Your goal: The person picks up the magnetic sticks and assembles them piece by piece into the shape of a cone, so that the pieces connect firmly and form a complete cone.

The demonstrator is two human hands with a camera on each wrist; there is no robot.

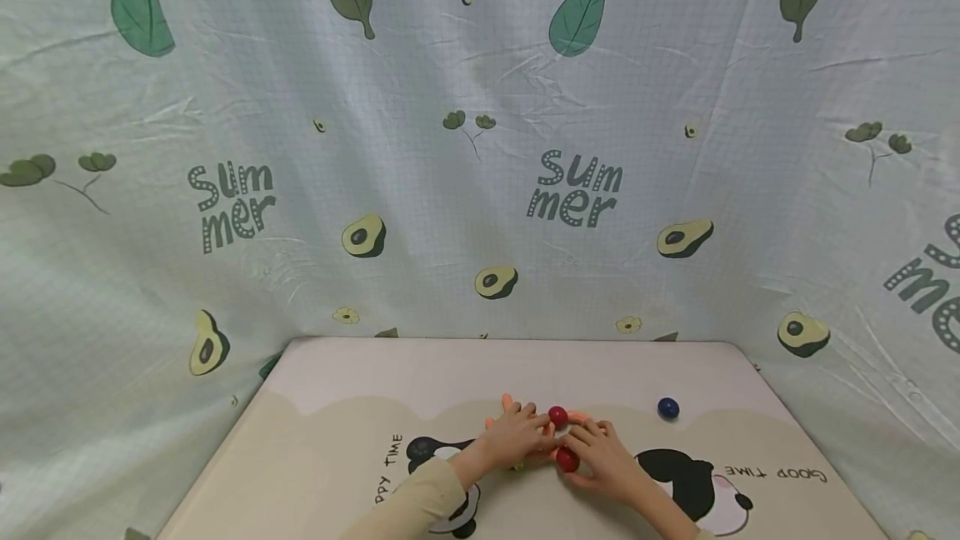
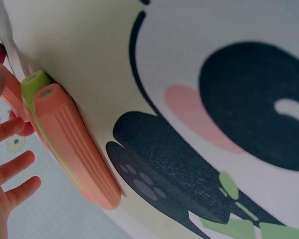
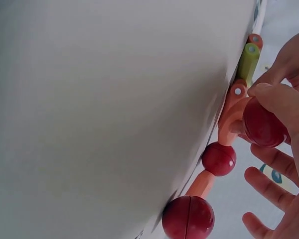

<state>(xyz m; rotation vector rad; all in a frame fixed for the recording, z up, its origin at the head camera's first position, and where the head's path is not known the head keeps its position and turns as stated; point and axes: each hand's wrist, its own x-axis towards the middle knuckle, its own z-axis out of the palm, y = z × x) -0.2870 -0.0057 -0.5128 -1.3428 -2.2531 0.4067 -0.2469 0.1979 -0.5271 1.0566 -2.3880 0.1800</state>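
Above the table, my right hand (image 1: 603, 461) pinches a red ball (image 3: 264, 122) between thumb and index finger, its other fingers spread. My left hand (image 1: 517, 433) faces it, pinching a curved orange stick (image 2: 9, 92) beside that ball. Long ribbed orange sticks (image 2: 74, 144) and a lime-green stick (image 3: 247, 62) lie around the left hand, partly covered by it in the head view. Farther back on the table, another red ball (image 1: 558, 417) sits at the end of an orange stick (image 3: 201, 184), which runs to a third red ball (image 3: 188, 219).
A dark blue ball (image 1: 668, 408) lies to the right of the hands. The pale table mat (image 1: 315, 432) carries printed panda and dog figures. Behind it hangs a curtain (image 1: 450, 190) with avocado and leaf prints, up against the table's back edge.
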